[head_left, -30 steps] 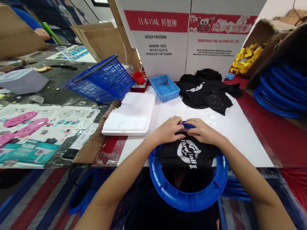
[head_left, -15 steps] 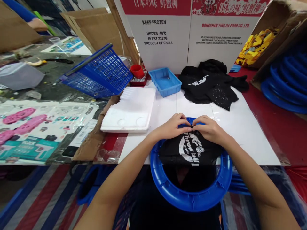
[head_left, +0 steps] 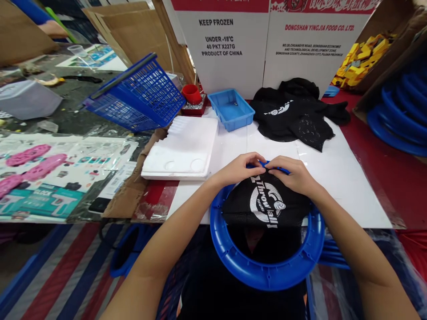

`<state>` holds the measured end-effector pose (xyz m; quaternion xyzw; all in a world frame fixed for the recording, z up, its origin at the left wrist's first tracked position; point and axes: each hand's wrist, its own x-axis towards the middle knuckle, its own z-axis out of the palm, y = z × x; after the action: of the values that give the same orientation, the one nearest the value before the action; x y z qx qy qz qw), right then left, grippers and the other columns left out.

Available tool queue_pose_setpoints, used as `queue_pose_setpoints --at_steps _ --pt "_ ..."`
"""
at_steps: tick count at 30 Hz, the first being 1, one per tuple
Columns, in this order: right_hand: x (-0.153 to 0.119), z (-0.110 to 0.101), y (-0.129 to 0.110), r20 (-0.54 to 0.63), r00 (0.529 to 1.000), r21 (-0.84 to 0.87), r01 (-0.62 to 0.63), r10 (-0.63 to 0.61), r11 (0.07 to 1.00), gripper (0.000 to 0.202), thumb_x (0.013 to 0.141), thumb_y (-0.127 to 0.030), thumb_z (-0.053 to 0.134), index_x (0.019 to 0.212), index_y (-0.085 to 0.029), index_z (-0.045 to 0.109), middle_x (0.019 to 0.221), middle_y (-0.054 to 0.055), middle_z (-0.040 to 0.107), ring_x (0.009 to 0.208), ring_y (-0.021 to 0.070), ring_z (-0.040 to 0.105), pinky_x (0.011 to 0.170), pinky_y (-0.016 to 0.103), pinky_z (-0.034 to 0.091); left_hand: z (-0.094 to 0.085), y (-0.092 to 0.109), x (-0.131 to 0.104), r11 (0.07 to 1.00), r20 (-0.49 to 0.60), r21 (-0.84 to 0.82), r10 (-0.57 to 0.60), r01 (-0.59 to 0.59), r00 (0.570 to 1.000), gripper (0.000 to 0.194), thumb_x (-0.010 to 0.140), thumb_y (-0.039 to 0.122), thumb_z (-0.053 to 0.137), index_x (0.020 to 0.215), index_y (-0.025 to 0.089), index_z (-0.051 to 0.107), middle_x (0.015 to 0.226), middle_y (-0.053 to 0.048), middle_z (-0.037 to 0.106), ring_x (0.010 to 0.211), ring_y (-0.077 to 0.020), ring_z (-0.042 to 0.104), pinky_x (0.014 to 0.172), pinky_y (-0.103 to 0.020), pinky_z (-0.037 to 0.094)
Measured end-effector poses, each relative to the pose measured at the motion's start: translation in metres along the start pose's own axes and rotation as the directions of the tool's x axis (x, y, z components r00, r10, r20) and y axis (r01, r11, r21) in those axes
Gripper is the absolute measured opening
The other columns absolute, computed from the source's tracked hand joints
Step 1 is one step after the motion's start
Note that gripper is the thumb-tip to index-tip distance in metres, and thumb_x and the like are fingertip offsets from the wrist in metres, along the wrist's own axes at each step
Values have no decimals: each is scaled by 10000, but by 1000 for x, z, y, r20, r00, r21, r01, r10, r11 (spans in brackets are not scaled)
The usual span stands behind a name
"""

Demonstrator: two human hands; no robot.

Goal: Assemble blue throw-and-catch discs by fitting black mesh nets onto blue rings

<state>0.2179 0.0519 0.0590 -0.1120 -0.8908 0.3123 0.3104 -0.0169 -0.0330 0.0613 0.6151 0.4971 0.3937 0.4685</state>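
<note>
Both hands are working the far edge of the blue ring (head_left: 267,271). Left hand (head_left: 239,169) and right hand (head_left: 293,175) have their fingers pinched together on the black mesh net (head_left: 267,205).

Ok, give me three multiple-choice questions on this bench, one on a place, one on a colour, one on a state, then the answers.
1. Where does the small blue tray sit?
A. right of the red cup
B. inside the blue basket
C. on the ring

2. What colour is the ring?
A. yellow
B. blue
C. pink

3. How is the black net?
A. folded in the tray
B. hanging free
C. pinched by both hands

Answers: A, the tray stands just right of the cup; B, its plastic is blue; C, left hand and right hand pinch its top edge at the ring.
</note>
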Motion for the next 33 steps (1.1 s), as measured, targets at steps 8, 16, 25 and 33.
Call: queue_pose_setpoints --at_steps 8,16,25,33 --pt "-1 2 6 55 998 -136 11 -4 991 294 1060 -170 547 1160 -282 799 1079 78 736 976 253 718 861 437 615 -3 -3 2 994 -107 107 2 9 994 178 888 324 774 987 181 813 974 -61 800 947 -215 721 949 -405 559" --pt "-2 4 11 92 995 -204 -7 27 979 279 1047 -151 557 1145 -236 804 1049 99 710 973 267 685 867 453 587 0 -1 -1 962 -161 273 33 13 986 140 929 227 692 970 215 825 1043 -43 832 1014 -226 757 969 -392 570" --pt "-3 7 15 98 995 -314 46 -15 948 382 1021 -92 540 1202 -271 825 1010 99 662 932 268 622 813 446 527 3 -3 1 947 -190 321 79 -14 979 141 942 204 684 967 219 822 1014 -27 834 981 -210 755 937 -378 572" --pt "-5 9 17 107 994 -359 61 -24 931 425 1013 -71 527 1246 -281 813 1023 103 654 937 271 600 817 450 501 4 -6 2 943 -202 333 101 -29 974 124 909 167 681 947 207 792 959 -26 816 920 -196 733 877 -356 572"
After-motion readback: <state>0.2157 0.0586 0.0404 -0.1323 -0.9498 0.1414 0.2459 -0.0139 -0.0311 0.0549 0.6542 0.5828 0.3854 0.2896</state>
